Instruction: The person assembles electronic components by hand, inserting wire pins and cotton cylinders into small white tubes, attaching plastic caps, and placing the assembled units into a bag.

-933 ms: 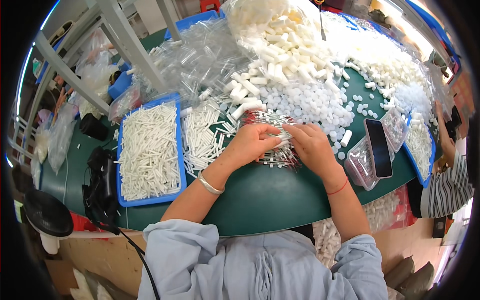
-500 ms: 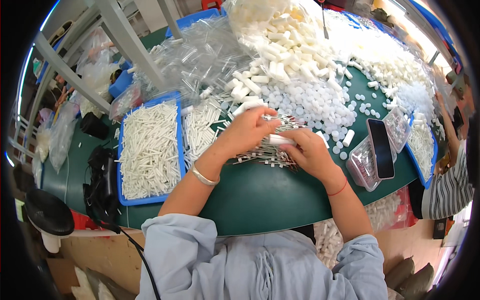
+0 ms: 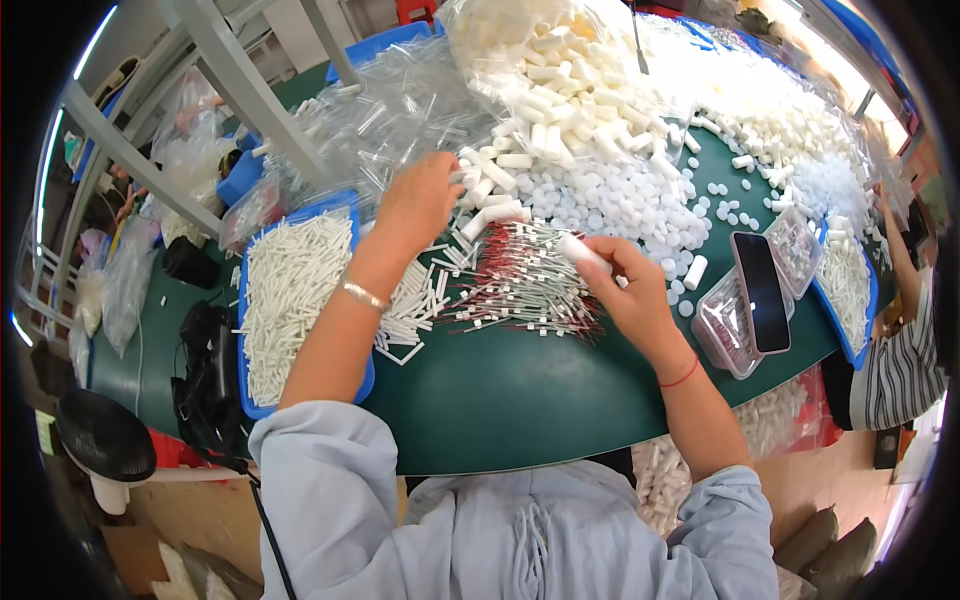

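Observation:
My right hand holds a white cylinder between thumb and fingers, tilted above the right part of a pile of thin stems with red and whitish lengths. My left hand is at the edge of the clear plastic tubes, beside loose white cylinders. Its fingers are curled in, and what they hold, if anything, is too small to make out. Under the left forearm lie loose thin white sticks. A few more white cylinders rest at the pile's far edge.
A blue tray of thin white sticks stands at left, with a black device beside it. Translucent discs and bagged white cylinders lie beyond. A phone leans on a clear box. Another person's arm shows at right.
My left hand has moved left and away from the stems toward the clear tubes, uncovering the pile. My right hand keeps the white cylinder, now tilted and slightly farther right.

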`<act>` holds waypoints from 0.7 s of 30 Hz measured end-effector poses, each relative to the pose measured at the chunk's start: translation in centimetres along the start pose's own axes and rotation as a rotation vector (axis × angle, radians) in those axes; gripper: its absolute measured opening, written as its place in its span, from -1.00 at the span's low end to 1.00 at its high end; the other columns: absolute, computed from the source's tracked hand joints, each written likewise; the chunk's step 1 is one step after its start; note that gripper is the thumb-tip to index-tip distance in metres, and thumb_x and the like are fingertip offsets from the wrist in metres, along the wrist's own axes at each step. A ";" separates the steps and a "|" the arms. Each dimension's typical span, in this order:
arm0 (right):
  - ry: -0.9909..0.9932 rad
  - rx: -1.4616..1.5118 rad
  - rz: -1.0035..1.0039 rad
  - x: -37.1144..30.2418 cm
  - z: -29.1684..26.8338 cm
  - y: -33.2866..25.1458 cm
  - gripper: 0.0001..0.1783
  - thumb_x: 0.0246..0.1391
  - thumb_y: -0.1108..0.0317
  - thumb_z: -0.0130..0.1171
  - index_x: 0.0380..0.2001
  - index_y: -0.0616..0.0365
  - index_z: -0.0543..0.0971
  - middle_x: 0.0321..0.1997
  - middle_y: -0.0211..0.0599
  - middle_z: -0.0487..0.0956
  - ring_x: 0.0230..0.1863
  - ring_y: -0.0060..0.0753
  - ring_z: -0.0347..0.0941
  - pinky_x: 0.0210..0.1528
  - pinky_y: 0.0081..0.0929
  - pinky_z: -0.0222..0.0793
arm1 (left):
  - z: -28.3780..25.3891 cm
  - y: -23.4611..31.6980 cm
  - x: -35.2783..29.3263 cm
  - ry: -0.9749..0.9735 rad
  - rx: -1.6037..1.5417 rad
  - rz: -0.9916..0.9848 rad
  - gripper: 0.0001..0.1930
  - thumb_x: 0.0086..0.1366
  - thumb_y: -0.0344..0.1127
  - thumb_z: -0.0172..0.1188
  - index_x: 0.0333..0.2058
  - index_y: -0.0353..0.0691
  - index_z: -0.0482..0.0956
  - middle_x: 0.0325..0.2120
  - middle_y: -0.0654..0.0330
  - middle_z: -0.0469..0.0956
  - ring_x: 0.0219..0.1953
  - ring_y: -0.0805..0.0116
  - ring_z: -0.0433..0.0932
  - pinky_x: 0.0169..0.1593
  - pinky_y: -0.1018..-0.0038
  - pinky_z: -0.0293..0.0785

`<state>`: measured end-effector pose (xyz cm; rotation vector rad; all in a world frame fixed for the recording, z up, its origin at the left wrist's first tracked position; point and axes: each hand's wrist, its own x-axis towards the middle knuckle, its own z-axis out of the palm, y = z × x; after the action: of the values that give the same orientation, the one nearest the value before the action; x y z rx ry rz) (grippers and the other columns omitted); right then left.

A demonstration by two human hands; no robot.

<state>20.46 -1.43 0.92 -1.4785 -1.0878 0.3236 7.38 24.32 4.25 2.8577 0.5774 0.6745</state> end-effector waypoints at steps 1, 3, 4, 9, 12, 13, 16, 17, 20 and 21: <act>0.011 0.193 0.159 -0.1 -0.2 -0.2 -0.74 0.10 0.37 0.23 -0.17 0.27 0.55 -0.29 -0.39 0.60 -0.38 -0.70 0.44 -0.33 -0.68 0.37 | -0.7 2.2 -0.8 -0.103 -0.167 -0.127 -0.70 0.19 -0.42 0.17 -0.07 -0.22 0.44 -0.28 0.10 0.50 -0.22 0.15 0.49 -0.13 0.33 0.41; 0.018 0.331 0.191 0.0 -0.2 -1.3 -0.74 0.13 0.36 0.22 -0.16 0.28 0.56 -0.31 -0.47 0.59 -0.36 -0.76 0.40 -0.32 -0.73 0.35 | -1.0 5.4 -3.2 -0.141 -0.439 0.047 -0.66 0.27 -0.42 0.08 0.03 -0.23 0.40 -0.33 0.14 0.48 -0.31 0.26 0.47 -0.17 0.41 0.39; 0.024 0.262 0.151 -0.1 -0.2 -1.4 -0.73 0.12 0.36 0.22 -0.15 0.28 0.56 -0.33 -0.47 0.59 -0.36 -0.76 0.40 -0.31 -0.73 0.35 | -0.7 6.8 -4.3 -0.135 -0.552 0.094 -0.64 0.29 -0.41 0.08 0.07 -0.23 0.38 -0.36 0.19 0.46 -0.34 0.34 0.44 -0.18 0.46 0.38; 0.025 0.042 -0.034 0.0 -0.2 -1.0 -0.75 0.04 0.38 0.29 -0.17 0.16 0.63 -0.36 -0.39 0.61 -0.41 -0.69 0.43 -0.37 -0.68 0.34 | -0.1 9.7 -6.6 -0.291 -0.956 -0.081 -0.62 0.35 -0.34 0.07 0.11 -0.27 0.35 -0.33 0.32 0.45 -0.30 0.57 0.39 -0.19 0.59 0.35; -0.021 -0.037 -0.117 0.1 -0.4 -1.3 -0.73 -0.03 0.41 0.32 -0.19 0.08 0.65 -0.37 -0.31 0.61 -0.43 -0.53 0.47 -0.39 -0.62 0.36 | 0.9 9.6 -6.8 -0.257 -1.112 -0.176 -0.65 0.34 -0.27 0.09 0.04 -0.28 0.42 -0.42 0.32 0.47 -0.42 0.58 0.37 -0.32 0.62 0.33; -0.023 -0.036 -0.116 0.1 -0.4 -1.2 -0.73 -0.03 0.41 0.32 -0.19 0.08 0.65 -0.37 -0.31 0.61 -0.43 -0.53 0.47 -0.39 -0.62 0.36 | 1.2 9.5 -6.9 -0.238 -1.062 -0.197 -0.67 0.34 -0.24 0.09 0.00 -0.29 0.45 -0.43 0.28 0.49 -0.43 0.53 0.40 -0.33 0.58 0.35; -0.050 -0.276 -0.325 0.2 -0.6 -0.8 -0.71 -0.08 0.42 0.32 -0.20 0.05 0.65 -0.42 -0.27 0.57 -0.43 -0.36 0.47 -0.41 -0.51 0.37 | 1.2 9.2 -6.9 -0.229 -0.895 -0.173 -0.68 0.32 -0.19 0.10 -0.09 -0.29 0.50 -0.43 0.16 0.54 -0.43 0.39 0.49 -0.33 0.49 0.39; -0.096 -0.378 -0.373 0.2 -0.7 -1.0 -0.71 -0.10 0.42 0.32 -0.21 0.06 0.64 -0.45 -0.27 0.53 -0.43 -0.30 0.46 -0.41 -0.45 0.37 | 1.1 9.2 -7.0 -0.234 -0.774 -0.128 -0.69 0.31 -0.16 0.09 -0.13 -0.29 0.52 -0.41 0.08 0.56 -0.42 0.30 0.53 -0.32 0.43 0.41; -0.138 -0.454 -0.459 0.1 -0.3 -0.9 -0.73 -0.12 0.41 0.32 -0.25 0.08 0.63 -0.51 -0.29 0.48 -0.45 -0.24 0.42 -0.42 -0.33 0.35 | 1.0 9.0 -7.4 -0.262 -0.699 -0.127 -0.68 0.28 -0.12 0.09 -0.17 -0.27 0.53 -0.39 -0.01 0.55 -0.39 0.14 0.55 -0.30 0.34 0.43; -0.159 -0.454 -0.453 0.0 -0.3 -1.0 -0.73 -0.12 0.41 0.32 -0.25 0.09 0.63 -0.50 -0.29 0.49 -0.44 -0.23 0.42 -0.40 -0.33 0.35 | 0.8 9.0 -7.4 -0.262 -0.700 -0.130 -0.68 0.28 -0.12 0.09 -0.17 -0.27 0.53 -0.39 -0.01 0.55 -0.39 0.14 0.55 -0.30 0.34 0.43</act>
<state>20.25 -1.71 1.87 -1.5566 -1.6629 -0.1391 4.67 13.07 2.62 2.1815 0.3811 0.3690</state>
